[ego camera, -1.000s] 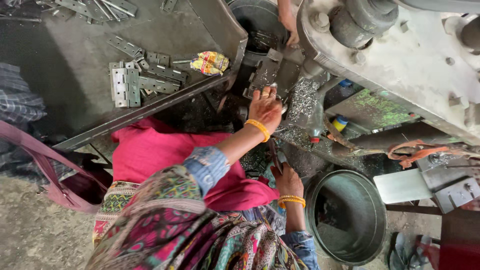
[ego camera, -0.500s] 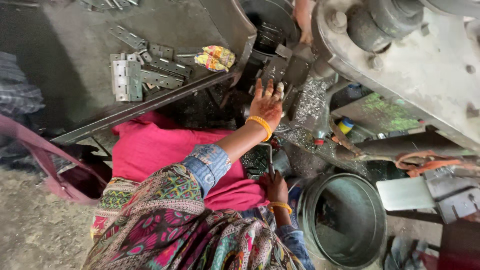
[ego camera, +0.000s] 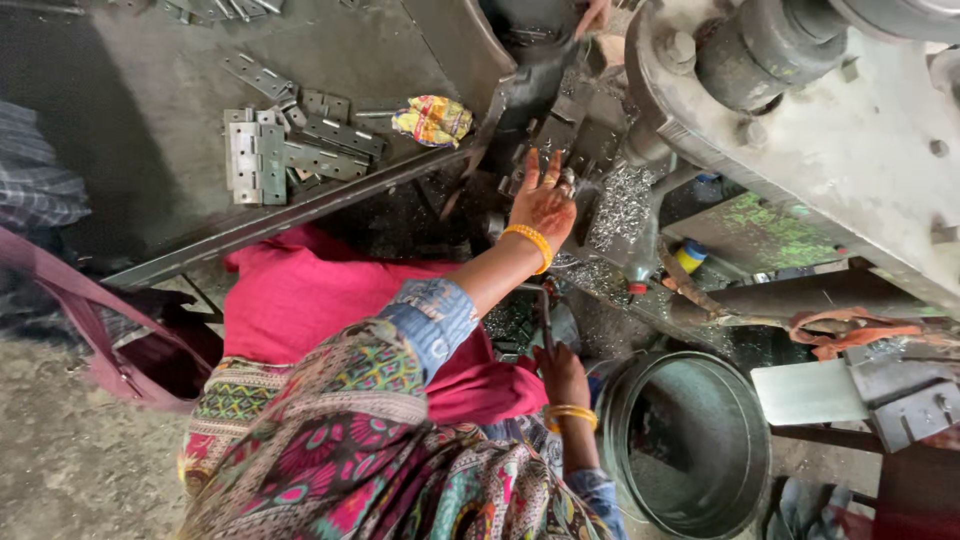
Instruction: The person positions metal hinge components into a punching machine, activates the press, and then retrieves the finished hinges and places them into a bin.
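My left hand, with a yellow bangle at the wrist, reaches up to the dark metal fixture of a heavy machine. Its fingers are spread and rest flat on the fixture among metal shavings. I cannot see any piece under the palm. Lower down, my right hand, also with bangles, is closed around a thin metal lever that stands upright beside my pink lap. Another person's hand shows at the top edge, above the fixture.
Several flat metal hinges and a crumpled colourful wrapper lie on the grey bench at upper left. A round metal tub stands at lower right. A maroon bag sits on the ground at left.
My left hand has slid a little further up onto the fixture and its fingers have spread. My right hand stays on the lever.
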